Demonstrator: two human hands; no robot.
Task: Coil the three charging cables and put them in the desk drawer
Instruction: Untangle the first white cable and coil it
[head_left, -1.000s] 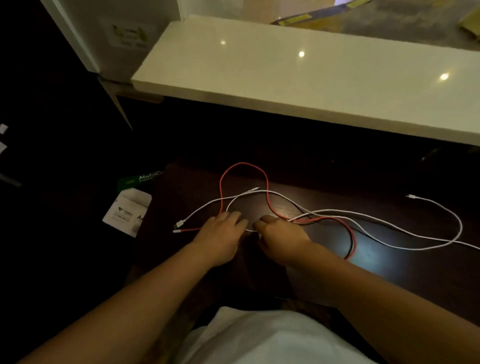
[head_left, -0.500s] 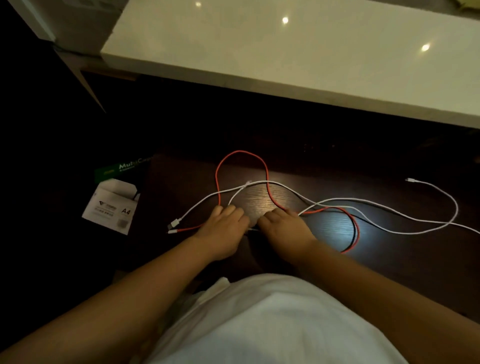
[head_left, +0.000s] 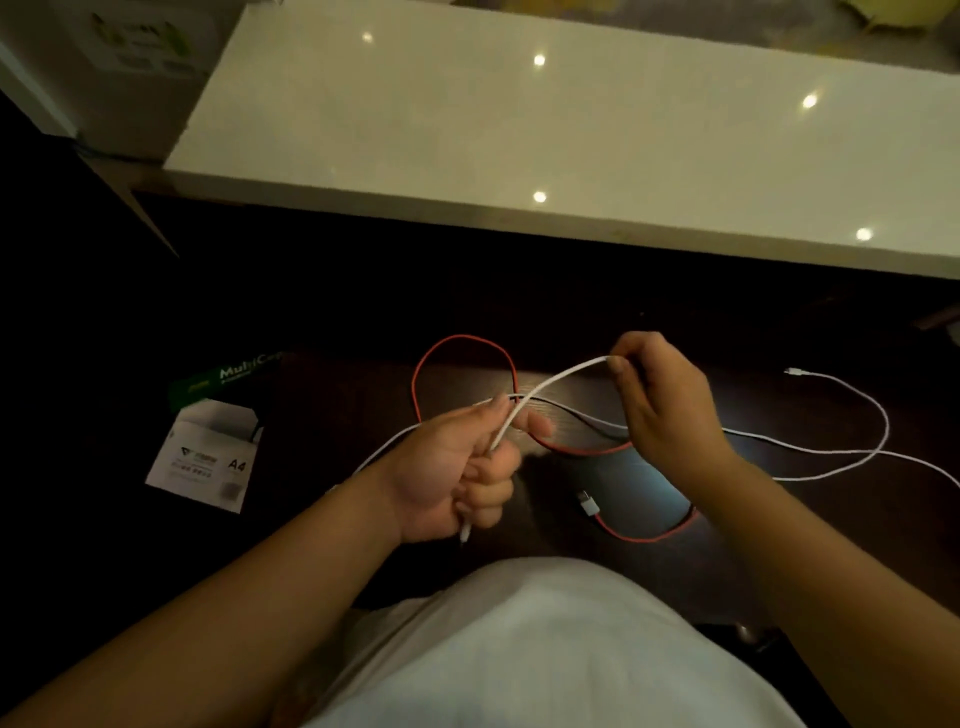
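Three cables lie tangled on the dark desk (head_left: 332, 415). My left hand (head_left: 452, 473) is closed around one end of a white cable (head_left: 550, 384), whose plug sticks out below my fist. My right hand (head_left: 660, 400) pinches the same white cable further along, raised above the desk, so a short stretch spans between my hands. A red cable (head_left: 467, 340) loops behind my hands, and its white plug rests near the desk's front edge. A second white cable (head_left: 852, 410) curves off to the right. No drawer is visible.
A pale glossy counter (head_left: 571, 135) stands raised behind the desk. To the left on the dark floor sit a white A4 paper box (head_left: 208, 457) and a green package (head_left: 223, 376). My white shirt fills the bottom of the view.
Both hands were flat on the desk over the cables. They have now lifted a white cable, the left gripping its end and the right drawn up and to the right.
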